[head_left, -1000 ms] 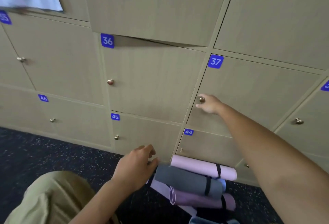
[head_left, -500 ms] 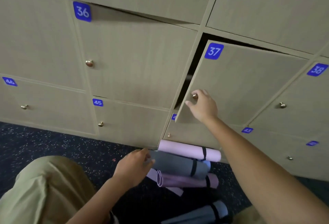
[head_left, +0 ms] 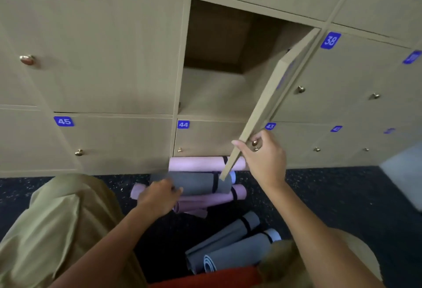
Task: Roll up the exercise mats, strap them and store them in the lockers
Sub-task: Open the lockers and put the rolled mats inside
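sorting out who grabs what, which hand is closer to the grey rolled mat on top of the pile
Left. The left hand rests on the grey rolled mat's end; the right hand is above it, holding the locker door.

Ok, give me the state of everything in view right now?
Locker 37 door: swung open, compartment bare.
Locker 44: closed.
Locker 45: closed.
Grey mat: rolled, strapped, atop pink mats.
Left hand: grips grey mat.
Right hand: holds door knob.

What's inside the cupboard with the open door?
The open locker looks bare: only its shelf floor and shadowed back wall show. The swung door, held by the right hand, hides its right edge.
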`<state>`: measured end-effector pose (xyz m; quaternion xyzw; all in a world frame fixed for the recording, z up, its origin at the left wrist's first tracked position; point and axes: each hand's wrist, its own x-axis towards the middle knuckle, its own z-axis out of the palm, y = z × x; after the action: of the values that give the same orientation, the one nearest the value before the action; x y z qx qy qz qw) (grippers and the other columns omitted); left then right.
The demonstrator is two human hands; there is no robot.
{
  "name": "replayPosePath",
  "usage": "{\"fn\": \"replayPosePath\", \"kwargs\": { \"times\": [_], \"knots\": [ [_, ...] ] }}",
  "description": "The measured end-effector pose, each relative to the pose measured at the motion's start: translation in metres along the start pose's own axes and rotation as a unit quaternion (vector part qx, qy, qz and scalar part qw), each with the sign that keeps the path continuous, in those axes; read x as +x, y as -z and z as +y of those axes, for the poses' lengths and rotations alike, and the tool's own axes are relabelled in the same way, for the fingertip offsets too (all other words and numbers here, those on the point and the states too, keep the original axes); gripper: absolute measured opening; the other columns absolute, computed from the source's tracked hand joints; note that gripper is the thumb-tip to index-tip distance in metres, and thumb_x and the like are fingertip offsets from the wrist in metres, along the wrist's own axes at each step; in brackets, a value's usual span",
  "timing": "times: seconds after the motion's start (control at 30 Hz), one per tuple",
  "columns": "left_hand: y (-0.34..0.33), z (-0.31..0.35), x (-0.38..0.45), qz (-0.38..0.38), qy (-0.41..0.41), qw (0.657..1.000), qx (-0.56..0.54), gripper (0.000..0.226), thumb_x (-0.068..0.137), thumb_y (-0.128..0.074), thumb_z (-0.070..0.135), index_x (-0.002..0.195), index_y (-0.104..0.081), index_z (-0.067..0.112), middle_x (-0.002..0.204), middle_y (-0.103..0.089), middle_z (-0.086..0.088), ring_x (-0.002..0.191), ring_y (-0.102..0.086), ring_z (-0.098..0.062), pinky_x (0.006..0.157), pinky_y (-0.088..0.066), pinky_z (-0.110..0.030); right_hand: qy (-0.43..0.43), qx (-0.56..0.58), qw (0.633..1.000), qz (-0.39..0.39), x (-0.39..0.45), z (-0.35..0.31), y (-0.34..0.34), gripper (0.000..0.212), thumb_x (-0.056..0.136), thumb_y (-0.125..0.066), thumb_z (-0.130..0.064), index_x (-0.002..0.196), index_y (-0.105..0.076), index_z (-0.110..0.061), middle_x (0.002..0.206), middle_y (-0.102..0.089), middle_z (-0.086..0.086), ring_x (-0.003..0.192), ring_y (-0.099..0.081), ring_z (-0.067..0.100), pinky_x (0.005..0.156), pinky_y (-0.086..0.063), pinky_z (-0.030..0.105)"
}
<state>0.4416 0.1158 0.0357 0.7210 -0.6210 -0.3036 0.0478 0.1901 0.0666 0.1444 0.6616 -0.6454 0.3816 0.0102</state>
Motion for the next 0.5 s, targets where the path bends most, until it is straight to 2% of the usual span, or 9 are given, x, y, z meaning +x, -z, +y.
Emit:
{"fn": "replayPosePath", "kwargs": {
  "times": [0.13,0.23,0.33,0.4,0.5],
  "knots": [
    [-0.007,0.017,0.006,-0.003,0.004,1.0,0.006,0.039,0.102,-0.044,0.047,0.122,-0.065,0.02,0.127,-0.066,-0.011,0.112,-0.063,-0.033,0.08,-0.039,-0.034,-0.037,-0.011,0.999,0.011,-0.023,0.043,0.041,0.047,0.078,-0.077,-0.06,0.088,-0.052,-0.021,0.083,-0.057,-0.012,0.07,-0.056,0.015,0.06,-0.044,0.034],
    [-0.013,0.03,0.008,-0.017,-0.007,1.0,0.001,0.036,0.101,-0.047,0.044,0.112,-0.068,0.018,0.118,-0.07,-0.013,0.104,-0.064,-0.033,0.08,-0.045,-0.033,-0.033,-0.061,0.997,0.018,-0.039,0.079,0.065,0.038,0.089,-0.073,-0.047,0.095,-0.051,-0.016,0.076,-0.056,-0.004,0.057,-0.054,0.016,0.051,-0.039,0.03],
    [-0.021,0.04,0.007,-0.027,-0.026,0.999,-0.001,0.036,0.099,-0.049,0.046,0.106,-0.068,0.017,0.113,-0.07,-0.013,0.096,-0.063,-0.031,0.084,-0.05,-0.036,-0.109,-0.073,0.991,0.032,-0.047,0.115,0.091,0.032,0.094,-0.07,-0.033,0.097,-0.047,-0.011,0.071,-0.05,-0.005,0.053,-0.05,0.009,0.049,-0.033,0.026],
    [-0.024,0.046,0.004,-0.03,-0.037,0.999,0.012,0.037,0.101,-0.049,0.046,0.111,-0.068,0.016,0.114,-0.07,-0.013,0.094,-0.061,-0.03,0.083,-0.048,-0.035,-0.158,-0.08,0.984,0.034,-0.048,0.139,0.107,0.03,0.096,-0.069,-0.029,0.1,-0.045,-0.012,0.081,-0.052,-0.001,0.059,-0.055,0.012,0.051,-0.036,0.027],
    [-0.027,0.053,-0.001,-0.027,-0.05,0.998,0.034,0.037,0.103,-0.049,0.045,0.117,-0.067,0.017,0.12,-0.069,-0.013,0.094,-0.058,-0.028,0.082,-0.045,-0.033,-0.19,-0.092,0.977,0.024,-0.047,0.167,0.125,0.028,0.098,-0.066,-0.026,0.111,-0.047,-0.01,0.11,-0.058,0.01,0.073,-0.063,0.024,0.064,-0.049,0.037]
  ]
}}
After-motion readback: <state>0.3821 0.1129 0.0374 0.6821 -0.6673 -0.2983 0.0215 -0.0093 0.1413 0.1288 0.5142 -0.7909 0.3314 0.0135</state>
